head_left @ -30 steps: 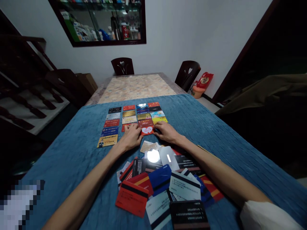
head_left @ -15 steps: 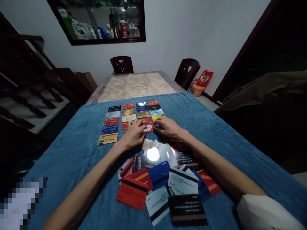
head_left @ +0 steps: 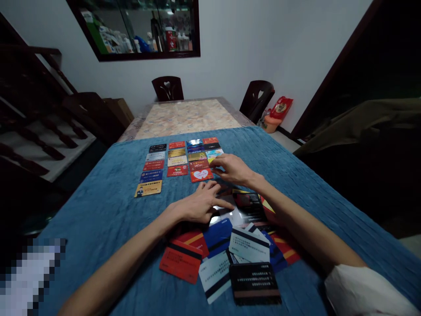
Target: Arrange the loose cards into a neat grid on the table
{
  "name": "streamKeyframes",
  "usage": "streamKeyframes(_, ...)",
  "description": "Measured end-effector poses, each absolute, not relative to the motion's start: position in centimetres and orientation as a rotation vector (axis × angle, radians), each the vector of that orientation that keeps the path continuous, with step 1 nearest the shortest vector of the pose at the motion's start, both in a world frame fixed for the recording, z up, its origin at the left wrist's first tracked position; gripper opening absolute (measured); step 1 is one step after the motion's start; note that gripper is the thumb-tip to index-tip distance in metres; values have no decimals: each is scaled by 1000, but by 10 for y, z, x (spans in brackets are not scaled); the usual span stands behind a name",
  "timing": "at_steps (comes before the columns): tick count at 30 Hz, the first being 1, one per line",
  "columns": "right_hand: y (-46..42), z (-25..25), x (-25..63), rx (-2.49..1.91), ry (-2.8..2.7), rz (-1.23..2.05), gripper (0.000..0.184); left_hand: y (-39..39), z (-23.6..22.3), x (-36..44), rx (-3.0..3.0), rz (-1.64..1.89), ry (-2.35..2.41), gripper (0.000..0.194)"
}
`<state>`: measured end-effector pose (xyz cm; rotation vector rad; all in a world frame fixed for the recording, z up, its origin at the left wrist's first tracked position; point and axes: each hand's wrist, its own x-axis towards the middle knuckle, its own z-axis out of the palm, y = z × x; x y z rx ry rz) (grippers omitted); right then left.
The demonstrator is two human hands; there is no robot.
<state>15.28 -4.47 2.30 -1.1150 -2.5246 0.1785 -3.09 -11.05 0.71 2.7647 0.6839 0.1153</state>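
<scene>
Several bank-style cards lie face up in columns on the blue cloth. At the near end of one column is a red card with a white heart (head_left: 201, 175). My right hand (head_left: 235, 170) rests just right of it, its fingers bent and a little apart, over a mostly covered yellow card (head_left: 211, 161). My left hand (head_left: 200, 204) is over the far side of a loose card pile, fingers spread, one reaching a silvery card (head_left: 230, 216). In the pile, a blue card (head_left: 219, 237), a red card (head_left: 181, 262) and a black card (head_left: 255, 283) lie stripe side up.
The blue cloth (head_left: 108, 206) covers the near part of a table whose patterned top (head_left: 194, 115) shows beyond. Dark chairs (head_left: 167, 89) stand at the far end. A red bag (head_left: 282, 107) and an orange tub (head_left: 271, 124) are on the floor at the right.
My left hand has moved from the heart card back and right onto the pile, uncovering the heart card and the red card beside it. My right hand has barely shifted.
</scene>
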Motion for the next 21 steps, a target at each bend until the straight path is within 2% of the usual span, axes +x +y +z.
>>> streamKeyframes(8,-54,18,170,-1187,-2632,148,19,-109,1,-31,2764,159,790,46)
streamKeyframes(21,-102,-15,203,-1132,-2624,195,22,-108,-9,-28,2698,213,823,45)
